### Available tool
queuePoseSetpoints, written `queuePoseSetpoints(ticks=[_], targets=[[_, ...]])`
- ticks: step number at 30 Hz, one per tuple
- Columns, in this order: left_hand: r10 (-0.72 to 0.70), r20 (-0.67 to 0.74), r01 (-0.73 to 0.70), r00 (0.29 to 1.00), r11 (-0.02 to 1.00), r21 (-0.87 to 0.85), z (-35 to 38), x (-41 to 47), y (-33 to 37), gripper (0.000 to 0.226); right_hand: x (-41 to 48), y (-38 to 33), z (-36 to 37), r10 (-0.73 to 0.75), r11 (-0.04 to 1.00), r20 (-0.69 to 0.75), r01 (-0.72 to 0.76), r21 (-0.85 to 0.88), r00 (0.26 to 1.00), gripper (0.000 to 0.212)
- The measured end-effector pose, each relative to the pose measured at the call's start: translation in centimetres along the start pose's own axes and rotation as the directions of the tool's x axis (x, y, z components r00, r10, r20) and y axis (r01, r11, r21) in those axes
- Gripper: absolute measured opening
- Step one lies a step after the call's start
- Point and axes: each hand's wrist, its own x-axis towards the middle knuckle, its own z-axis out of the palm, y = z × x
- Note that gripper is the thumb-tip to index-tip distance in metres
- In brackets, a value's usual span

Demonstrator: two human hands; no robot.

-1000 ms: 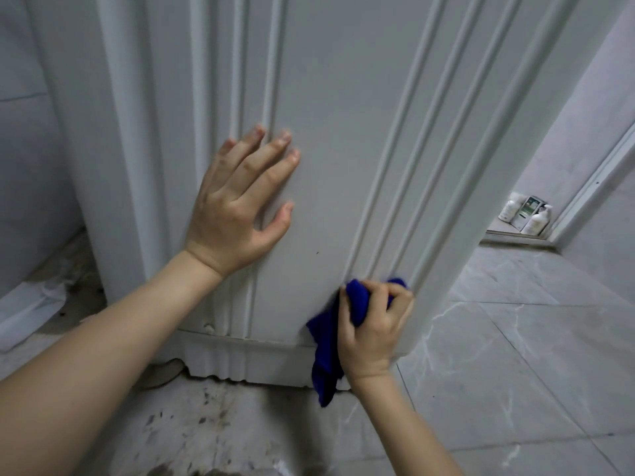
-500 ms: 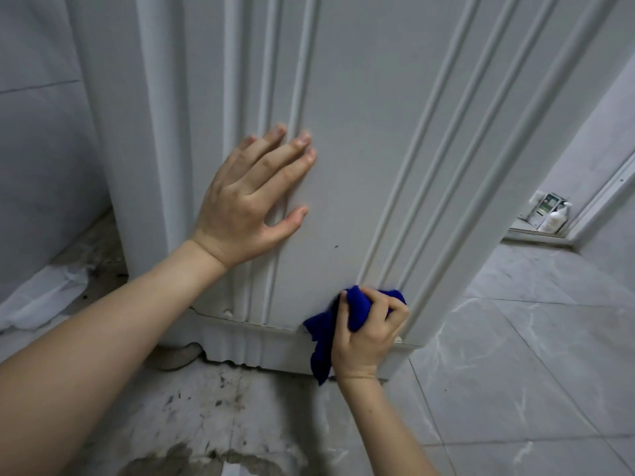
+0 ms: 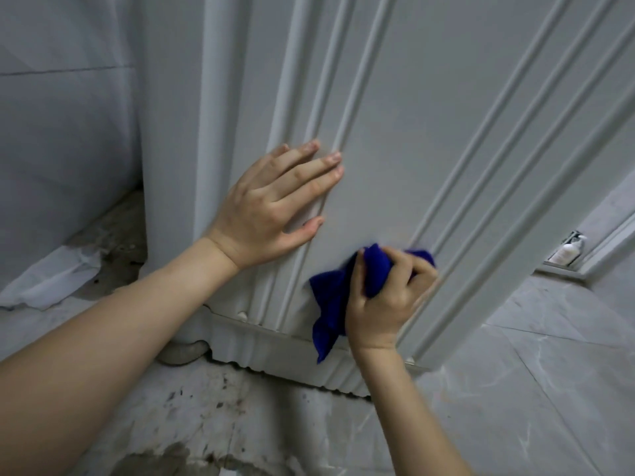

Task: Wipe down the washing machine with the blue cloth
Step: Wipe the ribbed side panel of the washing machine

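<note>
Right hand (image 3: 381,297) bunches soft blue cloth (image 3: 335,297) against ribbed white washing machine (image 3: 412,115) panel; left hand (image 3: 271,207) flat, fingers spread, beside it. Stained marbled floor (image 3: 515,389) below; white bottle (image 3: 567,254) far right.

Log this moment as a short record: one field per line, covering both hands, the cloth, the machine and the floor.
left hand: left hand flat and open on the washing machine side panel
right hand: right hand bunching the blue cloth against the panel's lower part
cloth: one end hangs loose below the fingers
machine: white, ribbed side, fluted base strip
floor: floor of pale tile, dirty patches near the machine's base
background: bottle on a far ledge
</note>
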Motion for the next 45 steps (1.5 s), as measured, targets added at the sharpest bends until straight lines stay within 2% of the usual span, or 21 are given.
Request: queuePoseSetpoints(ticks=[2, 6, 9, 12, 16, 18, 21, 23, 25, 27, 30, 32, 34, 39, 42, 45], targets=[[-0.003, -0.008, 0.003, 1.000, 1.000, 0.017, 0.1, -0.4, 0.0, 0.050, -6.1, 1.1, -0.8, 0.039, 0.999, 0.139, -0.039, -0.009, 0.990, 0.026], [0.017, 0.001, -0.018, 1.000, 1.000, 0.006, -0.2, -0.5, -0.1, 0.051, -8.3, 0.6, -1.0, 0.111, 0.994, 0.172, -0.112, -0.009, 0.979, 0.024], [0.019, 0.013, -0.020, 1.000, 1.000, 0.006, -0.3, -0.6, -0.3, 0.052, -3.6, -1.0, -0.8, 0.050, 0.998, 0.090, -0.054, 0.042, 0.995, 0.021], [0.038, 0.020, -0.037, 0.999, 0.999, -0.020, -0.7, -0.5, -0.5, 0.051, 4.2, -3.9, 0.5, -0.035, 0.997, -0.062, 0.038, 0.060, 0.997, 0.020], [-0.048, -0.022, 0.048, 0.999, 0.999, 0.016, -1.5, -1.0, -1.6, 0.051, 10.5, -6.6, 2.5, -0.055, 0.996, -0.174, 0.067, 0.065, 0.983, 0.019], [-0.058, -0.041, 0.060, 0.997, 0.997, 0.045, -1.8, -1.6, -2.2, 0.051, 8.5, -5.6, 2.6, -0.110, 0.992, -0.123, 0.116, 0.046, 0.986, 0.019], [-0.088, -0.039, 0.090, 0.995, 0.995, 0.038, -1.7, -2.5, -2.8, 0.053, -0.2, -2.2, 1.3, -0.195, 0.980, 0.119, 0.197, 0.001, 0.973, 0.026], [-0.093, -0.045, 0.094, 0.995, 0.995, 0.029, -1.7, -2.9, -2.9, 0.054, -5.4, -0.7, 0.0, -0.172, 0.984, 0.252, 0.179, -0.007, 0.952, 0.026], [-0.085, -0.041, 0.086, 0.996, 0.996, 0.024, -1.9, -3.0, -2.9, 0.053, -7.5, -0.3, -0.8, -0.129, 0.990, 0.306, 0.137, -0.005, 0.943, 0.023], [-0.085, -0.035, 0.086, 0.996, 0.996, 0.003, -2.0, -2.9, -2.9, 0.054, -5.7, -1.0, -1.4, -0.132, 0.991, 0.277, 0.131, 0.023, 0.952, 0.021], [-0.093, -0.032, 0.093, 0.995, 0.996, -0.001, -2.1, -2.8, -2.7, 0.055, 2.6, -2.3, -1.5, -0.110, 0.992, 0.040, 0.107, 0.073, 0.993, 0.023], [-0.090, -0.027, 0.090, 0.996, 0.996, 0.012, -2.2, -2.7, -2.8, 0.054, 9.9, -3.7, -1.2, -0.097, 0.992, -0.119, 0.106, 0.072, 0.988, 0.023], [-0.091, -0.037, 0.091, 0.995, 0.996, 0.022, -2.4, -2.3, -2.9, 0.051, 15.6, -5.9, -0.6, -0.127, 0.985, -0.180, 0.145, 0.089, 0.975, 0.023], [-0.137, -0.106, 0.144, 0.985, 0.988, 0.058, -3.4, -1.4, -3.6, 0.047, 18.8, -10.0, 2.5, -0.289, 0.951, -0.158, 0.302, 0.066, 0.944, 0.015], [-0.212, -0.125, 0.225, 0.969, 0.970, 0.096, -4.2, -2.1, -5.0, 0.048, 14.6, -9.3, 3.6, -0.361, 0.931, -0.060, 0.363, 0.027, 0.930, 0.014], [-0.238, -0.093, 0.246, 0.967, 0.966, 0.081, -4.3, -3.0, -5.4, 0.051, 8.5, -7.1, 3.7, -0.388, 0.921, 0.035, 0.389, -0.010, 0.921, 0.010]])
